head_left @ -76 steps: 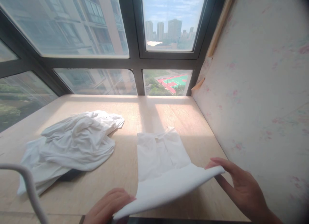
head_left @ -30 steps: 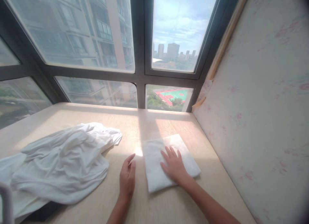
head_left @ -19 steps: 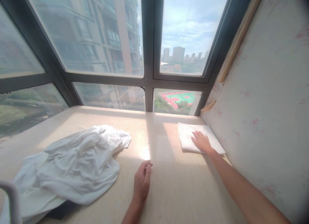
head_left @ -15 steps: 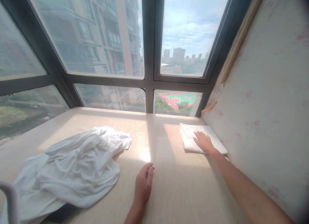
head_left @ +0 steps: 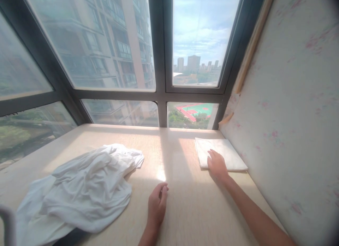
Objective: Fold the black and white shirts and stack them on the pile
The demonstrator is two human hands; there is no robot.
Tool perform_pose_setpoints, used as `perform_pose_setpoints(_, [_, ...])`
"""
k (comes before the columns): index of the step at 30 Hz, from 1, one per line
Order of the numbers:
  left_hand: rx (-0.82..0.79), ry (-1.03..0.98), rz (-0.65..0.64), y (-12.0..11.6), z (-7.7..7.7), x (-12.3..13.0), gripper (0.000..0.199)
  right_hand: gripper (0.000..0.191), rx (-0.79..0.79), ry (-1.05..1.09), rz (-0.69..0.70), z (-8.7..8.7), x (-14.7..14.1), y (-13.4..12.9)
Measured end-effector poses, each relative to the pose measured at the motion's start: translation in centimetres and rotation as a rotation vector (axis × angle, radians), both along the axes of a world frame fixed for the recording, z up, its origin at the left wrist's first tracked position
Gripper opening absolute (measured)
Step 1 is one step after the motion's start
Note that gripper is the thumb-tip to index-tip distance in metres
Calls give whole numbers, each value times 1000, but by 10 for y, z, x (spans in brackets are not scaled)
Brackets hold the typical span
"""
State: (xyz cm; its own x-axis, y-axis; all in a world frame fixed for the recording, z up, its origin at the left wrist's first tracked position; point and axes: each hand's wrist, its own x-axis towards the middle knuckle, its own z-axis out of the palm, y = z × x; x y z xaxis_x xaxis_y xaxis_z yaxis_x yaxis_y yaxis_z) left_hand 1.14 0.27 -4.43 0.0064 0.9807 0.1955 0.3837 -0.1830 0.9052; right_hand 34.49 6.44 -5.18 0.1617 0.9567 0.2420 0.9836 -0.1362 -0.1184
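My right hand (head_left: 217, 163) is over the near left part of a flat, folded white cloth (head_left: 233, 156) by the wall. Its fingers are stretched out and grip nothing; whether the palm presses on the fabric I cannot tell. Near the middle of the wooden surface (head_left: 180, 210) is my left hand (head_left: 157, 205), thumb close to loosely curled fingers, with nothing visible in it. Off to its left lies a crumpled white garment (head_left: 90, 189), heaped in loose folds and apart from both hands.
A dark flat item (head_left: 71, 237) pokes out from under the garment. At the lower left edge stands a grey curved bar (head_left: 8, 221). Framed windows (head_left: 161, 94) close off the far side, and a flowered wall (head_left: 291, 115) bounds the right.
My right hand has slid left and nearer to me, from the middle of the folded cloth to its near left edge. My left hand stays about where it was. The view has shifted slightly.
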Motion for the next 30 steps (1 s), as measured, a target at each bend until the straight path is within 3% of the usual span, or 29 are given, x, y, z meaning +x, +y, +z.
perform_pose_setpoints(2, [11, 0, 0, 0, -2, -1, 35, 44, 109, 34, 88, -19, -43, -42])
perform_pose_setpoints(5, [15, 7, -10, 1, -8, -2, 32, 46, 260, 57, 343, -60, -104, -105])
perform_pose_setpoints(7, [14, 20, -26, 1, -12, -2, 32, 48, 370, 36, 519, -81, -136, -133])
perform_pose_setpoints(9, [23, 52, -37, 0, -14, 0, 30, 48, 445, 10, 668, -85, -161, -145])
perform_pose_setpoints(12, [56, 128, -32, -4, -14, 2, 27, 54, 395, 65, 801, -61, -181, -139])
perform_pose_setpoints(15, [77, 178, -37, -7, -13, 3, 26, 48, 217, 322, 864, -26, -176, -111])
perform_pose_setpoints(16, [82, 186, -43, -7, -13, 2, 26, 42, 176, 429, 810, -17, -169, -99])
perform_pose_setpoints(18, [89, 198, -57, -7, -13, 1, 26, 34, 152, 620, 574, -8, -152, -75])
perform_pose_setpoints(20, [86, 205, -57, -7, -13, 0, 25, 32, 163, 762, 319, -10, -136, -54])
perform_pose_setpoints(22, [78, 202, -34, -9, -15, 1, 26, 31, 156, 844, 222, -17, -128, -43])
perform_pose_setpoints(27, [56, 119, 23, -8, -18, 7, 24, 26, 78, 811, 429, -29, -129, -47])
perform_pose_setpoints(30, [-3, 47, 146, 15, -3, -17, 27, 27, 48, 806, 447, -27, -130, -51])
